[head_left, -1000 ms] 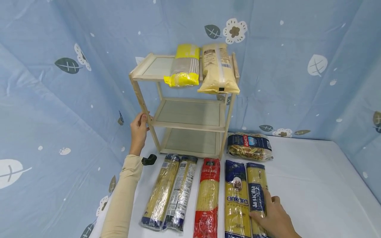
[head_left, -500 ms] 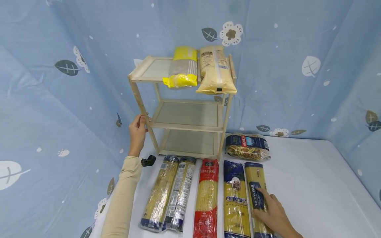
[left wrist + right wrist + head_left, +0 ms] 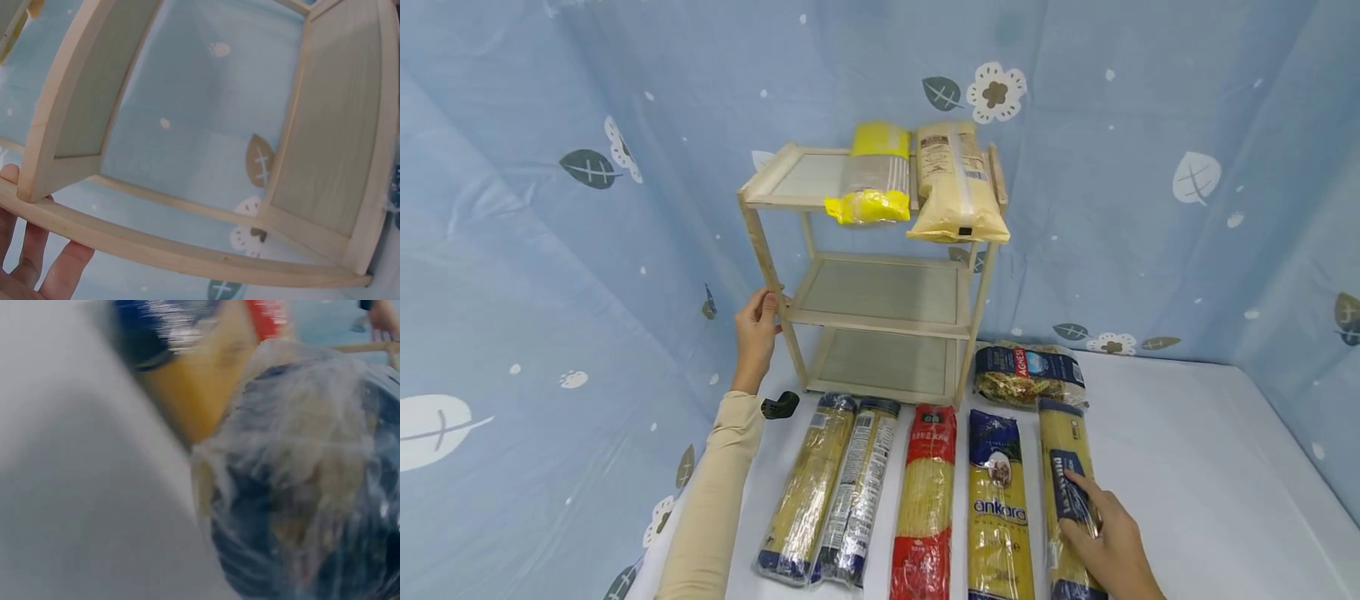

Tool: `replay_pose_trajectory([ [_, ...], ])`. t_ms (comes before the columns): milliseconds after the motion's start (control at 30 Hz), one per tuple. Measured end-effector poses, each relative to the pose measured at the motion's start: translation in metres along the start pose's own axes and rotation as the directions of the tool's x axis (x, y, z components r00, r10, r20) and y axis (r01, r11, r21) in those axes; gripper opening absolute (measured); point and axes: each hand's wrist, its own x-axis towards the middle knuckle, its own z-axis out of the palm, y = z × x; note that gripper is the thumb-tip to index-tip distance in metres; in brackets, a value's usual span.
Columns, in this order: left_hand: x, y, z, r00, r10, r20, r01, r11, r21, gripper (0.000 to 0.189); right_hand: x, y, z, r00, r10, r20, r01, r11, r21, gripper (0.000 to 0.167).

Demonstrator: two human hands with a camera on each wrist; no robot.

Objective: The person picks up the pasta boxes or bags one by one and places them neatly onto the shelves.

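My left hand [image 3: 756, 333] grips the front left post of a three-tier wooden shelf [image 3: 880, 322] at middle-tier height. In the left wrist view, its fingers [image 3: 65, 269] reach behind the post. At the right, my right hand [image 3: 1108, 537] holds a blue-labelled pack of spaghetti [image 3: 1063, 437] across its width, thumb on the left and fingers on the right. The pack's plastic-wrapped end fills much of the blurred right wrist view; the hand is out of sight there. To its left, separated by a gap, lies an Ankara spaghetti pack [image 3: 997, 479].
A red pasta pack [image 3: 923, 492] and two clear-wrapped spaghetti packs [image 3: 808, 492] lie before the shelf. An Agnesi pasta bag [image 3: 1030, 375] sits right of it. Yellow [image 3: 874, 171] and beige [image 3: 958, 183] bags overhang the top tier. A black object [image 3: 780, 405] lies near the left post.
My right hand has moved the spaghetti pack right and slightly away, widening the gap to the Ankara pack. The left hand keeps its hold on the post. The head view has shifted slightly.
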Motion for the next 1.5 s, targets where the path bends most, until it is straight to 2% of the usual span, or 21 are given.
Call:
replay_pose_trajectory([
  [100, -0.002, 0.006, 0.000, 1.000, 0.009, -0.004, -0.009, 1.000, 0.001, 0.036, 0.003, -0.012, -0.014, 0.994, -0.077, -0.078, 0.079, 0.997, 0.017, 0.063],
  [200, -0.002, 0.007, 0.000, 1.000, 0.017, -0.004, -0.017, 1.000, 0.004, 0.036, 0.007, -0.026, -0.029, 0.991, -0.079, -0.104, 0.086, 0.994, 0.062, 0.063],
  [367, -0.002, 0.005, 0.000, 1.000, 0.021, 0.002, -0.021, 1.000, 0.005, 0.036, 0.014, -0.049, -0.055, 0.995, -0.037, -0.096, 0.044, 0.996, 0.073, 0.062],
  [800, -0.002, 0.003, 0.001, 1.000, 0.018, 0.002, -0.018, 1.000, -0.004, 0.035, 0.033, -0.097, -0.100, 0.972, -0.200, -0.124, 0.216, 0.968, 0.132, 0.063],
  [1100, -0.001, 0.007, 0.004, 1.000, 0.004, 0.005, -0.004, 1.000, 0.015, 0.036, 0.047, -0.134, -0.131, 0.964, -0.237, -0.123, 0.258, 0.943, 0.211, 0.067],
  [1500, -0.001, 0.007, 0.003, 1.000, 0.011, -0.005, -0.011, 1.000, -0.001, 0.035, 0.065, -0.199, -0.165, 0.919, -0.314, -0.238, 0.370, 0.896, 0.244, 0.067],
])
